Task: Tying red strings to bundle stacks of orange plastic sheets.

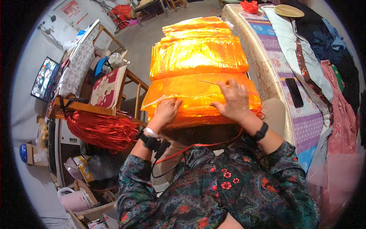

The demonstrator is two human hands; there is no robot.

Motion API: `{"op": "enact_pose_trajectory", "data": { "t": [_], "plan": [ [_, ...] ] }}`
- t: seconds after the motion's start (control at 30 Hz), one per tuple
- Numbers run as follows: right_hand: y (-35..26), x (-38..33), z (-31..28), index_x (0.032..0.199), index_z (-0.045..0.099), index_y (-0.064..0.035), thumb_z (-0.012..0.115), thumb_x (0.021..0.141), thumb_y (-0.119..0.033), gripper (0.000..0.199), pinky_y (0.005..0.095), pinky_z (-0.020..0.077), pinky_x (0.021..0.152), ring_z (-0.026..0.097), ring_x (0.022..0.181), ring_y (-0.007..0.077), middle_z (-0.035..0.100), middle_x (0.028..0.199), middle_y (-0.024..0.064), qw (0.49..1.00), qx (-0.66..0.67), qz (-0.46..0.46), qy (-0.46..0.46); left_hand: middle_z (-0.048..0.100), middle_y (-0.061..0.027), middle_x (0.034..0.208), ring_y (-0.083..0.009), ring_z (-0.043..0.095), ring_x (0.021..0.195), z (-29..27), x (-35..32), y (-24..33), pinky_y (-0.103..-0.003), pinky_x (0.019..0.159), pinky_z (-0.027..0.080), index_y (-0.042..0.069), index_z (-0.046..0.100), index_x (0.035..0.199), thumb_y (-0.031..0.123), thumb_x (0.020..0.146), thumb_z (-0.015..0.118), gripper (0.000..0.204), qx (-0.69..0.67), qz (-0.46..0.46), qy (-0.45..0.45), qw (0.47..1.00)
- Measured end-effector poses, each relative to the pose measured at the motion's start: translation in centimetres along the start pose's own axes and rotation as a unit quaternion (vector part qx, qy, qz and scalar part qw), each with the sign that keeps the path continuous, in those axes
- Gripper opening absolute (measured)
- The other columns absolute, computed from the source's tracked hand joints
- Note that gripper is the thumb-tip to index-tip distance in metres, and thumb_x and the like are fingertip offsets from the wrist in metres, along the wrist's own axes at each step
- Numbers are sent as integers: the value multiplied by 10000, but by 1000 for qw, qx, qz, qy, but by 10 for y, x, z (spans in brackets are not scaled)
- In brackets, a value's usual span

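Observation:
A stack of shiny orange plastic sheets or bags (198, 53) lies in front of me, its near layers reaching my lap. At the near left edge of the stack, my left hand (166, 111) is closed, its thumb and fingers pinching the orange sheet's edge. Over the near right part, my right hand (236, 100) has a thin metal needle (207, 82) at its fingertips, pointing left. The thumb of that hand stands apart, low against the orange sheet. Whether a thread runs from the needle cannot be made out.
Red strands (103, 129) hang from a wooden chair (129, 87) on the left. A bed (274, 65) with a black phone (294, 92) and clothes lies along the right. A red cord (198, 145) crosses my lap. A pink pot (74, 200) stands at lower left.

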State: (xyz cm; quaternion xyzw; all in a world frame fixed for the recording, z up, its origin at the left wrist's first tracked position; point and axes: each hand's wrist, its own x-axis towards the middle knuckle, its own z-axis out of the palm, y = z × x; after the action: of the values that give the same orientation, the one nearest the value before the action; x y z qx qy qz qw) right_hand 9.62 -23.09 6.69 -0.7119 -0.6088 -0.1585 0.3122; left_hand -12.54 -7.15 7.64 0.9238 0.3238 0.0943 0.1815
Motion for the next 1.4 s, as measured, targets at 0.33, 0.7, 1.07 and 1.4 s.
{"op": "enact_pose_trajectory", "data": {
  "t": [0.33,0.7,1.07,1.4],
  "plan": [
    [88,-92,-10,964,563,-107,556,700,-42,272,476,447,538,592,638,356,595,685,167,967,-75,127,-208,621,-195,811,-373,579,799,64,-85,-103,-437,733,458,23,630,833,87,781,446,201,9,-93,23,995],
    [90,-107,-2,979,570,-105,615,695,-57,292,370,476,581,603,643,274,602,720,120,950,140,277,-29,594,-125,824,-300,572,830,29,-95,-52,-363,715,462,35,570,784,-31,670,549,134,10,2,142,990],
    [79,-73,-18,738,571,-38,700,745,-166,182,309,440,513,547,519,215,569,608,114,940,184,288,13,539,-162,807,-330,554,751,85,32,140,-395,606,448,9,560,821,81,713,620,143,-41,223,143,963],
    [77,-55,2,960,597,-27,633,813,-108,171,190,360,488,447,541,25,513,615,-43,844,423,305,-129,603,-116,608,-197,609,562,111,63,141,-305,520,481,-30,623,780,132,848,549,191,-483,-101,127,860]
  ]
}}
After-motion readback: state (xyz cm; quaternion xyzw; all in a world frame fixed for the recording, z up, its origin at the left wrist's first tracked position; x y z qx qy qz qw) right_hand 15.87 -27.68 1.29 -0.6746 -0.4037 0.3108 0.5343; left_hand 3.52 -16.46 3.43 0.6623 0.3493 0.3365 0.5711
